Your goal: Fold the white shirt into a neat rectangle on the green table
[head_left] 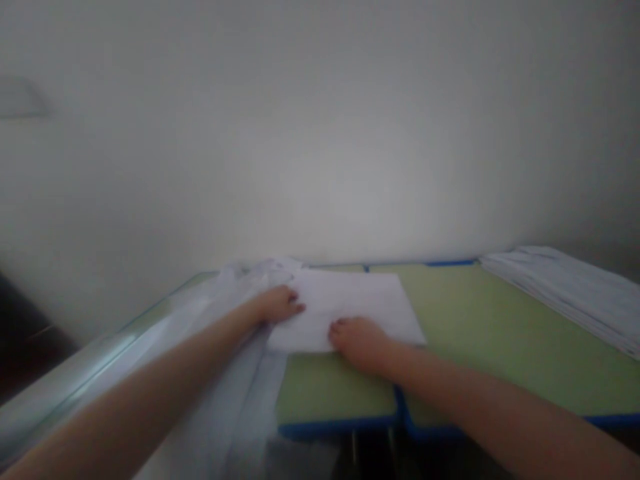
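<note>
A flat, folded white cloth [360, 293] lies on the green tabletop in the middle of the view. At its left side is my left hand [280, 304], fingers bent and closed on the cloth. My right hand [361, 343] is at the near edge, its fingers curled together against the cloth. Loose, crumpled white fabric [225, 340] spreads to the left, partly behind my left forearm, and hangs over the near table edge. Blur hides the finer detail of the fingertips.
Green tables [475, 347] with blue edging meet at a seam under the cloth. A stack of folded white cloths [570, 287] lies at the far right. A pale wall [320, 133] rises right behind the tables. Something dark [20, 333] stands at the left.
</note>
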Demonstrator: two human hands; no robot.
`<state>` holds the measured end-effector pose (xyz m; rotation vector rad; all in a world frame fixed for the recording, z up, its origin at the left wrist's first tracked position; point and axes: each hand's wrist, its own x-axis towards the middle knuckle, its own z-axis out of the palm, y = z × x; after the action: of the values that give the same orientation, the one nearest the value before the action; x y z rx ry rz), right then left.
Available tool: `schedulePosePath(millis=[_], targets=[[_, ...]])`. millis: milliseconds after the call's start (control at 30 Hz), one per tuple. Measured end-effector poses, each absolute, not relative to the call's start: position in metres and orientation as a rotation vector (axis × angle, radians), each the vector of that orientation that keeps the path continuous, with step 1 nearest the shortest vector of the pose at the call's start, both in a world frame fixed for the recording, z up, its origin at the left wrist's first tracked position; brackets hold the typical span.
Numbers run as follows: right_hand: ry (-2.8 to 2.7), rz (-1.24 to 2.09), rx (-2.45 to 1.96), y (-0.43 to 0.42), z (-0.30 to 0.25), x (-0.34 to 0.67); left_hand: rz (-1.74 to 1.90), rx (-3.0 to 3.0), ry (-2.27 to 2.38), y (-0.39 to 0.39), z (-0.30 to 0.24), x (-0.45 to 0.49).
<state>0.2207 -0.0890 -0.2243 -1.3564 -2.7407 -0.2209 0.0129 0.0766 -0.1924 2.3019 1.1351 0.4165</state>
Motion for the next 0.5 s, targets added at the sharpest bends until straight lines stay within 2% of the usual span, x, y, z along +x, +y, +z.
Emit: schedulePosePath(millis=[167,300,400,500], targets=[[-2.742,-0.103,-1.205,-0.117,-0.226,0.341,-0.032,2.685,0.963,0.004,-0.174,0.040],[-2.506,-0.040,-1.542,-0.168,-0.231,0.427,-0.220,2.623,0.556,-0.081,-0.164,0.071],[-2.354,0.011,-1.663,-0.220,-0.234,0.446,-0.215,2.552,0.228,-0.107,-0.156,0.075],[-2.368,0.077,-1.692,-0.268,-0.237,0.427,0.009,2.607,0.131,-0.086,-0.154,0.058]])
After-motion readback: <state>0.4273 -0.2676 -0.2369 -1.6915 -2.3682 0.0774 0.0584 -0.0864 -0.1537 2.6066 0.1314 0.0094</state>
